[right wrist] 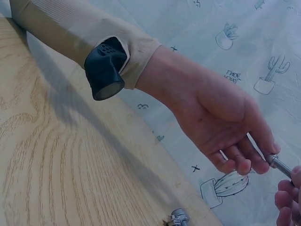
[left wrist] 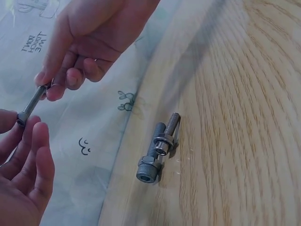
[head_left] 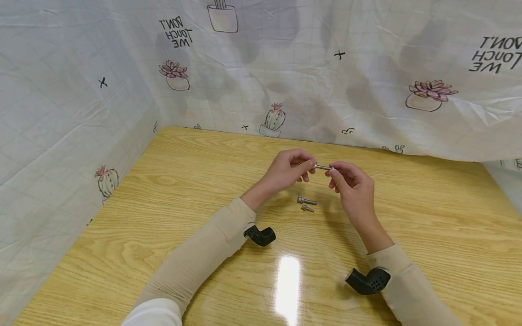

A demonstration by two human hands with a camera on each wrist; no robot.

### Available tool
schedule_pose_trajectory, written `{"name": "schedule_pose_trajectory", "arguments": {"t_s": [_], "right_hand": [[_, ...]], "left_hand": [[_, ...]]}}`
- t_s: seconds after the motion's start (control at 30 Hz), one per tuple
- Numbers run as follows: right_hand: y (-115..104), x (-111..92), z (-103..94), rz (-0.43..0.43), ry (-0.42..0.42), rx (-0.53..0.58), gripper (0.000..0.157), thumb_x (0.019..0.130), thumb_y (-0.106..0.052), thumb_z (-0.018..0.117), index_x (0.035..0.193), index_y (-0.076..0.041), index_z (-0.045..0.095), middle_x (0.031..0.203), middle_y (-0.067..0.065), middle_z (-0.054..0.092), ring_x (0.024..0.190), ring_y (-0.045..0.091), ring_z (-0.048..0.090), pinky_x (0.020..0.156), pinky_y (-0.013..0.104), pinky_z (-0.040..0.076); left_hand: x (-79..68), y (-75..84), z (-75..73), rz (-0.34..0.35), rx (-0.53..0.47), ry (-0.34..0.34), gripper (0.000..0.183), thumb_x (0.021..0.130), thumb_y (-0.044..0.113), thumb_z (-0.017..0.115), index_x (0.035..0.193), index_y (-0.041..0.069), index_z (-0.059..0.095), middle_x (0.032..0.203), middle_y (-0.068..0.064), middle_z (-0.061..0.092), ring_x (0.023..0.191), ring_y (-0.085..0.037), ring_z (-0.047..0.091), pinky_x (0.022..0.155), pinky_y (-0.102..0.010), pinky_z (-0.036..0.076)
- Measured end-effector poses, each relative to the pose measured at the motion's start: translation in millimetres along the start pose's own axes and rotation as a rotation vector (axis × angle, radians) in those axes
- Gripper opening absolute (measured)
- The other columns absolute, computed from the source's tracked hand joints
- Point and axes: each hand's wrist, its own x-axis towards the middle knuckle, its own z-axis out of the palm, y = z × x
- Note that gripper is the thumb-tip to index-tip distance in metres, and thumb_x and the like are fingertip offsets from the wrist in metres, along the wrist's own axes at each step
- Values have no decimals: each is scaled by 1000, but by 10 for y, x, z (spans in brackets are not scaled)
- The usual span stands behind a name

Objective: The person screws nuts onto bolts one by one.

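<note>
A metal bolt [head_left: 324, 167] is held between both hands above the table. My left hand [head_left: 288, 171] pinches its head end with thumb and fingers, and my right hand [head_left: 354, 190] pinches the threaded end. In the left wrist view the bolt [left wrist: 32, 102] slants between the fingertips; whether a nut sits under the right fingertips is hidden. Below the hands, two more bolts lie side by side on the table: a larger socket-head bolt [left wrist: 149, 165] with a nut near its head, and a smaller bolt [left wrist: 169, 134], also carrying a nut.
The wooden table [head_left: 195, 181] meets a patterned cloth [head_left: 306, 81] along its back edge, and cloth also hangs at the left. Black wrist cameras [head_left: 261, 236] jut from both sleeves. Light glares off the tabletop near the front.
</note>
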Motion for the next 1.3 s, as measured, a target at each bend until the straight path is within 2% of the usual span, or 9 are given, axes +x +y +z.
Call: {"name": "schedule_pose_trajectory", "arguments": {"t_s": [0.23, 0.4, 0.67, 0.77, 0.9, 1.0, 1.07, 1.17, 1.3], "right_hand": [[-10, -24, 16, 5, -1, 0, 20, 95, -13, 61, 106, 3, 66, 82, -8, 69, 62, 6, 59, 56, 17, 48], [-15, -31, 22, 12, -1, -4, 20, 95, -13, 61, 107, 3, 65, 82, -9, 69, 62, 6, 59, 57, 17, 48], [-19, -32, 26, 6, 1, -2, 20, 95, -12, 61, 106, 3, 66, 82, -8, 69, 62, 6, 59, 56, 18, 48], [-17, -31, 26, 4, 0, 3, 19, 95, -11, 61, 106, 4, 66, 82, -7, 69, 61, 7, 59, 56, 18, 48], [-14, -23, 21, 10, -1, 11, 19, 95, -12, 62, 106, 4, 66, 82, -5, 70, 61, 7, 59, 56, 17, 48], [-12, -15, 17, 12, -3, 11, 20, 95, -12, 61, 106, 3, 66, 83, -4, 69, 62, 7, 58, 57, 17, 48], [-9, -11, 14, 9, -4, 8, 20, 95, -13, 61, 106, 3, 66, 83, -4, 69, 62, 7, 59, 57, 18, 48], [-7, -3, 8, 8, -6, 4, 20, 95, -13, 61, 107, 3, 66, 83, -6, 69, 62, 7, 59, 57, 18, 47], [-7, 11, 1, 8, -11, 3, 21, 95, -13, 60, 107, 3, 66, 83, -8, 69, 63, 6, 59, 57, 18, 47]], "left_hand": [[-27, -12, -15, 56, -18, 1, 18, 93, 11, 64, 111, 10, 63, 113, -6, 62, 79, -18, 65, 77, -48, 53], [-29, 2, -11, 11, -20, 9, 17, 95, 19, 63, 111, 13, 62, 109, -6, 63, 81, -25, 66, 75, -46, 53], [-14, 4, -5, -38, 18, 18, 22, 98, 27, 58, 111, 9, 64, 102, -9, 69, 72, -17, 65, 75, -47, 53], [-18, 1, -9, -23, 9, 17, 22, 97, 23, 60, 113, 8, 63, 104, -7, 67, 76, -24, 66, 73, -44, 53], [-28, 13, -15, 19, -8, 7, 19, 94, 15, 63, 112, 8, 63, 110, -6, 64, 78, -22, 66, 68, -36, 51], [-31, 22, -15, 41, -21, 3, 19, 93, 11, 64, 112, 9, 63, 111, -6, 63, 78, -16, 65, 71, -40, 53], [-28, 27, -10, 37, -29, 10, 19, 93, 13, 65, 111, 10, 63, 111, -5, 63, 78, -19, 66, 74, -46, 54], [-17, 33, 1, 1, -32, 25, 18, 95, 20, 62, 110, 10, 63, 108, -9, 65, 78, -27, 67, 76, -50, 54], [-3, 42, 8, -40, -15, 26, 21, 99, 25, 57, 109, 9, 65, 100, -13, 69, 72, -24, 66, 75, -50, 55]]}}
